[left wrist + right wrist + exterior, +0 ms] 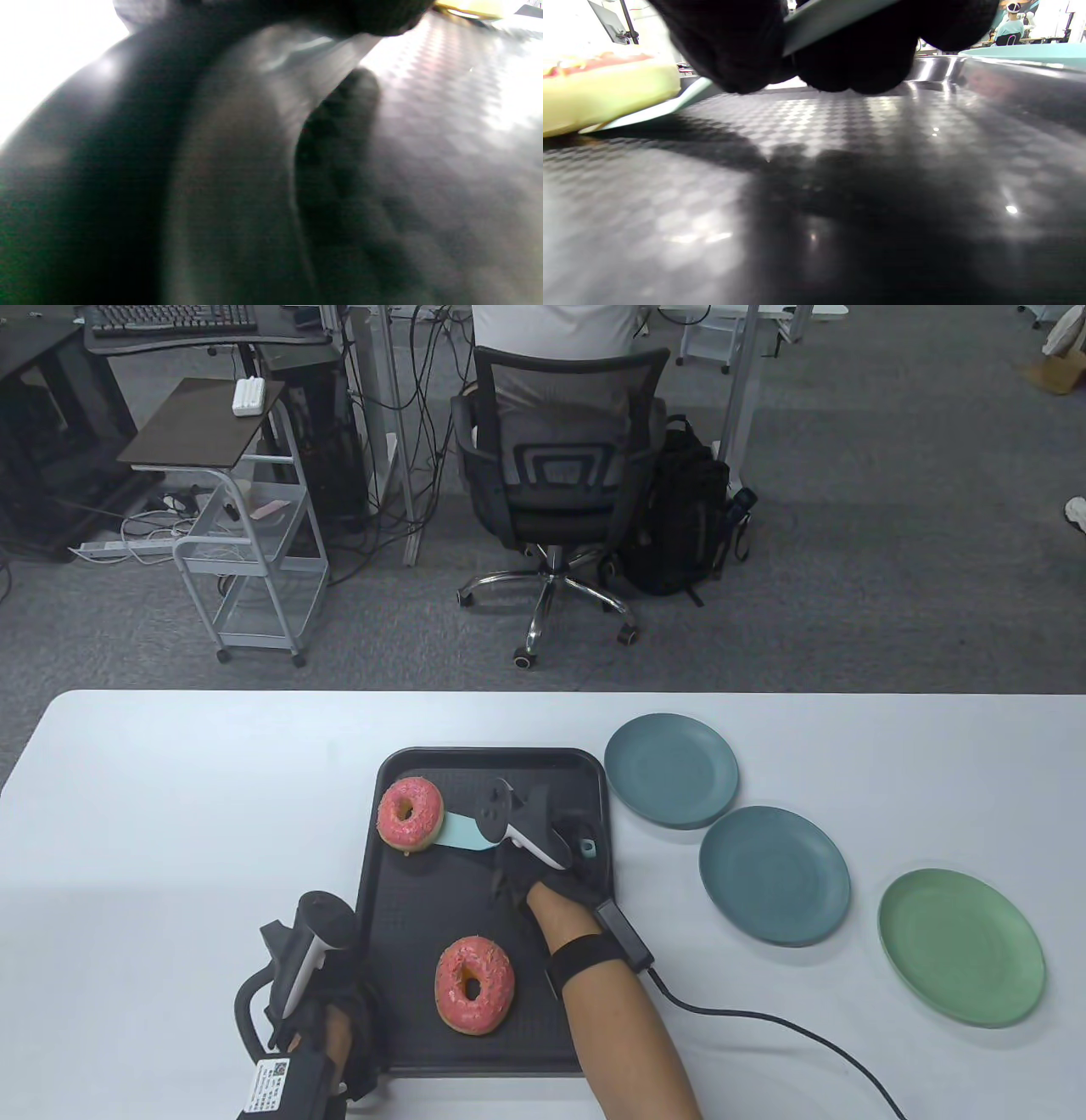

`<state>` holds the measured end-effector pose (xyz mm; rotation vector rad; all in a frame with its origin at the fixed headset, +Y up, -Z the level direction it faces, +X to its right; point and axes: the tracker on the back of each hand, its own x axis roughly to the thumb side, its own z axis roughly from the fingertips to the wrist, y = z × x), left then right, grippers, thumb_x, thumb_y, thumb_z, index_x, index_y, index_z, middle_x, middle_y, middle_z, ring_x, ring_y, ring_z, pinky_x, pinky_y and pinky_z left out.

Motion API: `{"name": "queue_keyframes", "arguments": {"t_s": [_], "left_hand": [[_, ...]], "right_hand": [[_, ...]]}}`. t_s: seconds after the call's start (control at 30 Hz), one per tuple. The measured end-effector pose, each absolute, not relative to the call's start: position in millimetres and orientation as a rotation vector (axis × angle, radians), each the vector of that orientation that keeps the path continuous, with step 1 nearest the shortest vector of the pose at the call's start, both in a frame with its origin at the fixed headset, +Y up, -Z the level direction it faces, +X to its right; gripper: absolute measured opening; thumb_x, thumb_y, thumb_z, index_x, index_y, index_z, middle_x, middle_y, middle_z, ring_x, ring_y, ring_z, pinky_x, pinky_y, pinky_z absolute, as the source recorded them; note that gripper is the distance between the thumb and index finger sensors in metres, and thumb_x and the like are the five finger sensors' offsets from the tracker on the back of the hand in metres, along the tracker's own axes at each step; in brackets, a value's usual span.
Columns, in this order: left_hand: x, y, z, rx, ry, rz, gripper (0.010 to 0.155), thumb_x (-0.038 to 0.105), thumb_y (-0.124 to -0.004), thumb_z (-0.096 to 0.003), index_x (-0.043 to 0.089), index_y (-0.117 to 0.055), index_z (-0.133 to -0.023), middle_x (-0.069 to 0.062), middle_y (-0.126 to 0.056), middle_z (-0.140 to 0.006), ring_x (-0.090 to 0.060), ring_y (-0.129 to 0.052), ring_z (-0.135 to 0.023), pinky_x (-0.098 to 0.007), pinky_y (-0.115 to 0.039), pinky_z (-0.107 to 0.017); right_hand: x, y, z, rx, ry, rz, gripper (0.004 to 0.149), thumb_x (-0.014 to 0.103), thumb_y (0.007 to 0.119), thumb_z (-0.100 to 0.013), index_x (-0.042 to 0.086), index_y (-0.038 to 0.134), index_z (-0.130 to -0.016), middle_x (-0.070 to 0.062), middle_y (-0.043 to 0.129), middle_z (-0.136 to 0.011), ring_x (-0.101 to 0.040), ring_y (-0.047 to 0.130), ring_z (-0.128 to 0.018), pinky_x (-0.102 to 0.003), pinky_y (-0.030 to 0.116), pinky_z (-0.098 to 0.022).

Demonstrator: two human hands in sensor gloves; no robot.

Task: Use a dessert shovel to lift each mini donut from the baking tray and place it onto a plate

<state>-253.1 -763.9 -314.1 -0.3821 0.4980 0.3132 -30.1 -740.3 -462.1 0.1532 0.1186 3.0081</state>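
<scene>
The right hand (pixel 551 869), in a black sensor glove, has its fingers curled round the handle of the pale teal plastic dessert shovel (pixel 462 833), whose flat blade points left and has its tip tucked just under the edge of the far pink-iced, sprinkled mini donut (pixel 411 813). The left hand (pixel 327 984) sits at the near left corner of the black textured baking tray (pixel 373 882), seemingly steadying the rim; whether its fingers are curled or flat I cannot tell. A second pink-iced donut (pixel 475 985) lies near the tray's front edge, well apart from the first. To the right on the white desk (pixel 170 814) sit three round plates, all without donuts: two blue-grey, the far one (pixel 671 770) just beside the tray and the middle one (pixel 774 875) next to it, then a green one (pixel 960 948) furthest out. To my eye the step is the scoop: keep the blade low and flat against the tray, slide it well past the donut's hole so the weight sits centred, and only then lift level. The right wrist view shows what the overhead cannot: the blade (pixel 653 111) angling down to the tray floor and meeting the donut's pale underside (pixel 606 95). The left wrist view is mostly dark blur, only the tray's rim (pixel 237 178) and floor discernible.
</scene>
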Motion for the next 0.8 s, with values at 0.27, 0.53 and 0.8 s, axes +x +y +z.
{"name": "queue_keyframes", "arguments": {"t_s": [0.27, 0.53, 0.8], "left_hand": [[-252.7, -763.9, -314.0, -0.386, 0.505, 0.314, 0.06, 0.04, -0.077, -0.0404, 0.029, -0.058, -0.096, 0.002, -0.078, -0.076, -0.021, -0.088, -0.056, -0.043, -0.078, -0.049], [-252.2, -764.2, -314.4, -0.393, 0.507, 0.308, 0.06, 0.04, -0.076, -0.0411, 0.028, -0.056, -0.096, 0.002, -0.076, -0.077, -0.021, -0.087, -0.057, -0.042, -0.077, -0.05], [-252.9, -764.5, -314.4, -0.402, 0.504, 0.316, 0.06, 0.041, -0.076, -0.0404, 0.029, -0.056, -0.096, 0.002, -0.077, -0.076, -0.021, -0.087, -0.056, -0.043, -0.077, -0.049]], "right_hand": [[-45.8, -741.8, -461.9, 0.205, 0.081, 3.024, 0.059, 0.033, 0.088, -0.041, 0.018, 0.072, -0.096, -0.015, 0.087, -0.084, -0.036, 0.09, -0.062, -0.053, 0.075, -0.054], [-45.4, -742.4, -460.8, 0.222, 0.103, 3.006, 0.059, 0.033, 0.087, -0.041, 0.015, 0.072, -0.095, -0.015, 0.087, -0.084, -0.035, 0.091, -0.061, -0.053, 0.077, -0.053], [-37.6, -740.2, -457.0, 0.237, 0.058, 2.97, 0.059, 0.033, 0.087, -0.041, 0.014, 0.072, -0.095, -0.015, 0.087, -0.083, -0.035, 0.091, -0.061, -0.053, 0.078, -0.052]]}}
